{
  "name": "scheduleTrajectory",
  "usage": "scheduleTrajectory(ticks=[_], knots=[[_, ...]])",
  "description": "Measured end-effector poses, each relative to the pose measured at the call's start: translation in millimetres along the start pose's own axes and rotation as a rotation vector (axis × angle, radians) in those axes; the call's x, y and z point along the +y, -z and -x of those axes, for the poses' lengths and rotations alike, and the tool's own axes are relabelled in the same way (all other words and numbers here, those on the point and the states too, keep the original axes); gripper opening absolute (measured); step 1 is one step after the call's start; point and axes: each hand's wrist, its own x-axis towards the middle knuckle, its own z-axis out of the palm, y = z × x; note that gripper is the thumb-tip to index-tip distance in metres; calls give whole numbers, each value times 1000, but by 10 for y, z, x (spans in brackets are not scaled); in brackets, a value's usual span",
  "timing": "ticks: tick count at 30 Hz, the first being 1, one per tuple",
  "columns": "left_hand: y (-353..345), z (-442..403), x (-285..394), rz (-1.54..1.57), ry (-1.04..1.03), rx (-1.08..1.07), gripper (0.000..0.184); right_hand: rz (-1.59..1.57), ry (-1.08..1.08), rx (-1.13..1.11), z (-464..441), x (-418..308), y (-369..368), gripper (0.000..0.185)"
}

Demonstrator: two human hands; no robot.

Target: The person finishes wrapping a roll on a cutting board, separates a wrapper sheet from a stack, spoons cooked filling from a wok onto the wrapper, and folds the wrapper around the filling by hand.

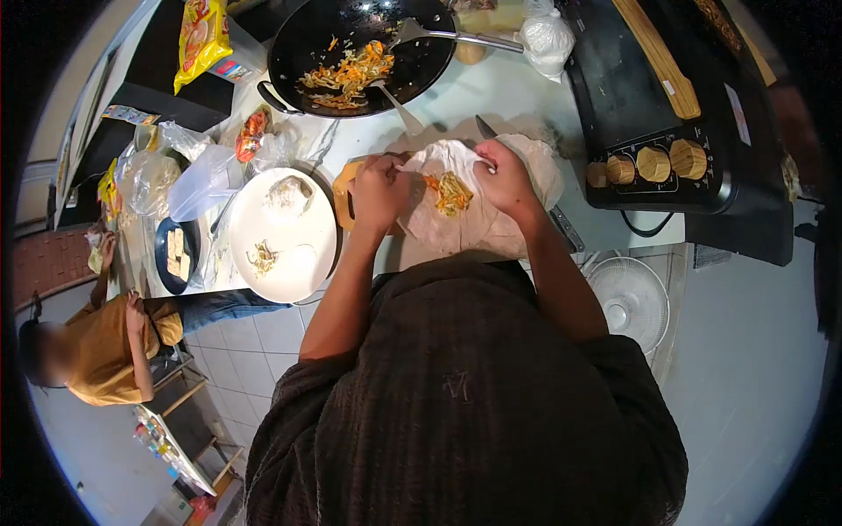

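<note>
A thin, round, pale wrapper (425, 226) lies before me with a small heap of shredded vegetable filling (453, 195) on it. My left hand (381, 188) pinches the wrapper's upper left edge. On the opposite side, my right hand (507, 175) has its fingers closed on the upper right edge. Between the two hands that far edge is raised off the surface. More wrappers (539, 167) lie under and beside my right hand. A knife (567, 230) lies partly beneath them, its tip showing beyond. Part of a wooden board (343, 193) shows by my left wrist.
A black wok (294, 57) holds more filling, a metal spatula (478, 39) and a spoon (401, 112). A white plate (254, 215) stands left, near a dark blue dish (163, 254) and plastic bags (203, 184). A black stove (614, 96) is right. Another person (114, 346) stands at far left.
</note>
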Motion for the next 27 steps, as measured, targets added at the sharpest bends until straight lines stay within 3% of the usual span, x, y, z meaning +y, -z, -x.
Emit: scheduleTrajectory(ticks=[1, 3, 6, 7, 9, 13, 15, 16, 18, 21, 23, 27], knots=[[5, -7, -60, 0, 3, -1, 19, -64, -13, -56, -3, 5, 19, 25], [27, -43, -134, 259, 80, -198, 24, -128, -27, -113, -6, -47, 25, 25], [105, -17, -61, 252, 32, -293, 30, -170, 38, -84, 33, -206, 43, 29], [145, 3, 12, 253, 33, -293, 30, -89, 47, -112, 41, -252, 65, 31], [187, 47, 152, -119, -293, -157, 41, -9, 55, -141, 45, -262, 75, 33], [162, 25, 197, -40, -292, -162, 38, -2, 134, -212, 76, -343, 117, 30], [168, -50, 110, 131, -178, -367, 31, 12, 125, -218, 91, -343, 129, 26], [171, -37, 68, 131, -179, -371, 31, 96, 201, -185, 100, -282, 128, 23], [201, 4, 17, 208, -357, -256, 26, 182, 274, -149, 140, -250, 148, 20], [316, 16, 2, 66, -491, -346, 34, 179, 363, -181, 285, -305, 202, 18], [376, 59, 57, 19, -500, -360, 36, 238, 392, -288, 361, -332, 249, 22], [394, 107, 51, -62, -549, -385, 37, 345, 423, -252, 519, -341, 245, 29]])
